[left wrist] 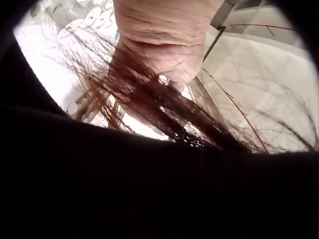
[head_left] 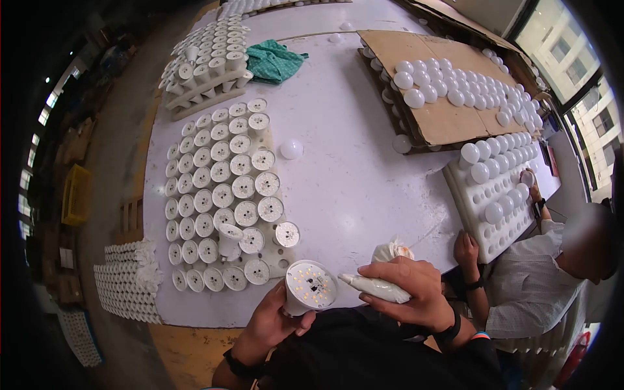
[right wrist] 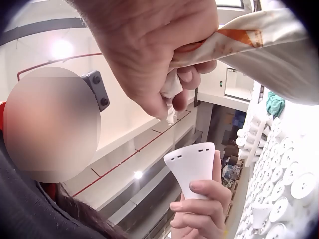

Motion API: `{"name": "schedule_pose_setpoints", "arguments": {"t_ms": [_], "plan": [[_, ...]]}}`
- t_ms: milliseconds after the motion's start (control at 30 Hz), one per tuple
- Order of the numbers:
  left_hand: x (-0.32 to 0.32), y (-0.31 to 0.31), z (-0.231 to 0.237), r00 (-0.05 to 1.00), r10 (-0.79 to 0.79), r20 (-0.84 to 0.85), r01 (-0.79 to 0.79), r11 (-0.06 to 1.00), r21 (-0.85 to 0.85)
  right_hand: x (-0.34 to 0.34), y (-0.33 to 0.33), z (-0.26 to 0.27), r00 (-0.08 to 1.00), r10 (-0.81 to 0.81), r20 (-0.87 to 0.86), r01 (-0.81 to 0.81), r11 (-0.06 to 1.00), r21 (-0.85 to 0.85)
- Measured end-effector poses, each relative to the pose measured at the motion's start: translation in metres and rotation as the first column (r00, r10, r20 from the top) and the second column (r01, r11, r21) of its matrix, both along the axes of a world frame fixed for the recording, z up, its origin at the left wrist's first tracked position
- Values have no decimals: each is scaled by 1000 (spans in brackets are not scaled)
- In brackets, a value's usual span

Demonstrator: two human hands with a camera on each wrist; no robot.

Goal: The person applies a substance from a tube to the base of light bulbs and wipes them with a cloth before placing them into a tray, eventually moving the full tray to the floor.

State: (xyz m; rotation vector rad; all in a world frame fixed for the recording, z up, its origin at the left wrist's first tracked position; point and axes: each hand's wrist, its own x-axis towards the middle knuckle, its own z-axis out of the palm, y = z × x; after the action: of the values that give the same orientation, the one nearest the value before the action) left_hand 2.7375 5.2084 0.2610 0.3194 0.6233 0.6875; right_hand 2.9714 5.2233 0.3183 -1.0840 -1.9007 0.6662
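In the head view my left hand (head_left: 268, 320) grips a white LED bulb housing (head_left: 300, 300) by its side, its round LED board (head_left: 313, 285) facing up. My right hand (head_left: 421, 291) squeezes a white piping bag (head_left: 380, 287), whose narrow tip points at the board from a short gap to the right. From the right wrist, the bag's twisted end (right wrist: 244, 40) trails out of the fist, and the bulb housing (right wrist: 192, 167) flares upward from the left fingers (right wrist: 204, 209). Dark hair crosses the left wrist view, over the left hand (left wrist: 164, 50), hiding the housing there.
Rows of bulb housings (head_left: 221, 170) stand in a foam tray at left; one housing (head_left: 229, 242) lies on top. A loose white globe (head_left: 291, 149) and green cloth (head_left: 276, 62) lie beyond. Cardboard (head_left: 442, 123) carries many globes. At right another person (head_left: 552, 279) works at a foam tray (head_left: 478, 221).
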Motion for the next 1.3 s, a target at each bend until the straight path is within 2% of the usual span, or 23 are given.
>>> {"name": "schedule_pose_setpoints", "arguments": {"t_ms": [33,133,200,267,400,600,900,1000,1067,1100,1167,1300], "plan": [[4,-1,3,999,19,-47,-19,1000,-9,0,-1,-2,1000,-9,2,9,1000,-8],[2,-5,-1,1000,6,-29,-7,999,-34,-3,-3,-6,999,-4,51,-3,991,136],[1,-7,-2,999,7,-34,-10,997,-71,-4,-3,-7,997,10,76,-21,988,153],[1,-4,3,998,-69,-5,68,987,-147,-6,-3,-8,995,22,101,-39,984,173],[4,-5,11,997,-59,-51,48,982,-185,-10,-5,-9,988,37,151,-66,979,193],[-1,-7,10,997,-68,22,70,991,-113,-12,-6,-10,981,40,190,-77,978,192],[0,-8,15,985,-72,-155,70,997,-18,-10,-10,-9,977,36,208,-79,977,200],[0,-9,16,990,-25,-136,32,998,53,-10,-10,-10,975,29,222,-75,977,202],[0,-12,13,992,92,-90,-79,988,135,-9,-9,-11,973,21,230,-67,978,196],[1,-12,16,992,83,-90,-70,988,135,-8,-9,-11,969,30,245,-77,980,184],[5,-13,23,975,184,-123,-158,968,193,-7,-8,-11,965,33,260,-80,982,173],[3,-15,21,971,223,-92,-203,961,187,-5,-10,-10,964,51,261,-84,990,117]]}}
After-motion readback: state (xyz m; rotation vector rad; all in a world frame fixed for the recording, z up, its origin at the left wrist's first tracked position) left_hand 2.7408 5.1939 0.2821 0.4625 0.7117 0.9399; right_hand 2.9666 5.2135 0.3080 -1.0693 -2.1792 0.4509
